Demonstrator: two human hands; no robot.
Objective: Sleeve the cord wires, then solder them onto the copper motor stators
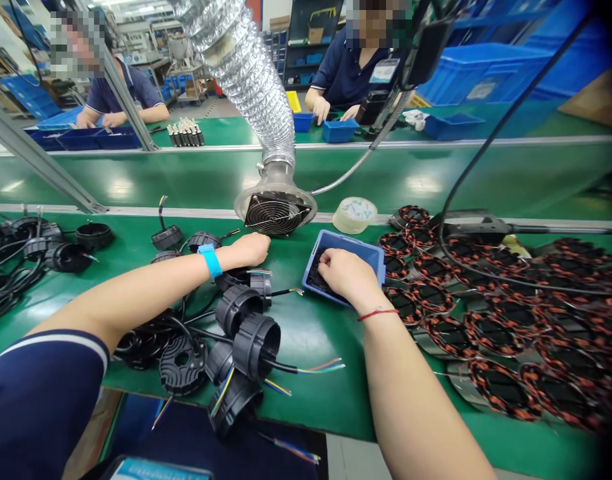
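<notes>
My right hand [347, 275] reaches into a small blue tray [373, 253] of dark small parts, fingers curled down among them; what they pinch is hidden. My left hand [251, 249], with a blue wristband, rests knuckles-up with fingers curled beside black round housings [253, 337] that trail coloured wires. Whether it holds one is hidden. Several more black housings [181, 363] lie piled near the table's front edge.
Rows of copper-wound stators [491, 330] cover the right of the green table [306, 327]. A fume extractor fan [276, 212] on a silver duct stands ahead, a tape roll [355, 214] beside it. Cabled black parts [66, 255] lie left. Two people work across the conveyor.
</notes>
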